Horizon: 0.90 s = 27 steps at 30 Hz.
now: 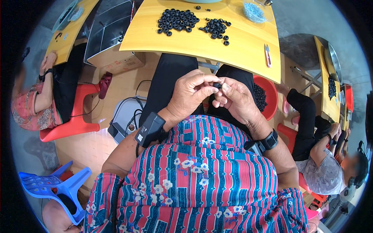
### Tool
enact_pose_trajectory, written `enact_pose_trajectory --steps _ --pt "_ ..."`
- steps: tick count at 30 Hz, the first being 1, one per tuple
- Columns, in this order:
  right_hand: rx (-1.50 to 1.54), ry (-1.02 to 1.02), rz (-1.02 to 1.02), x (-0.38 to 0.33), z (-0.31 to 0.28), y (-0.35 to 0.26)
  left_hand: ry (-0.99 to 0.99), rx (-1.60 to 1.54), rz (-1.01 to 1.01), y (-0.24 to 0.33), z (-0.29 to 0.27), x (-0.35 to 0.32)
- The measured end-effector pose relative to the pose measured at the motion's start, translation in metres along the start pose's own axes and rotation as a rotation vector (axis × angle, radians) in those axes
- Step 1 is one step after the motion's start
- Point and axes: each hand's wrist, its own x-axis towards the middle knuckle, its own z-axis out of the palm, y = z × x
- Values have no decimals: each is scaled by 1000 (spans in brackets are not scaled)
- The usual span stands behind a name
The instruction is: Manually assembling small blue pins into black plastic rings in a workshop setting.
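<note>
Over my lap, my left hand (188,92) and my right hand (240,98) meet, fingertips pinched on one small black part (218,85). Fingers cover most of it, so its exact shape cannot be made out. On the yellow table (147,40) ahead lie a larger pile of black ring-shaped parts (178,21) and a smaller pile of black parts (217,28), a few of them scattered singly. Thread snips (267,56) rest near the table's right edge. Beside my right forearm, a red basin (273,101) holds many black parts.
A clear bowl (255,12) of pale blue bits stands at the table's far right. Left of the table is a black-lined cardboard box (112,58). Cables lie on a grey stool (123,112) at my left. Co-workers sit on both sides; a blue stool (72,182) is behind left.
</note>
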Motion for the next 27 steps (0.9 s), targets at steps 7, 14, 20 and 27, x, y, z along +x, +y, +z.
enact_pose_trajectory --steps 7,14,20,27 --pt "89 -15 103 -2 -1 -3 10 12 -10 -1 -1 -2" --pt "31 -16 158 -2 -4 -7 21 11 -7 1 0 -3" --pt "-63 21 140 -1 0 -9 22 -21 -51 1 0 -5" --pt "-50 25 141 0 -6 -3 14 -102 -83 3 2 -4"
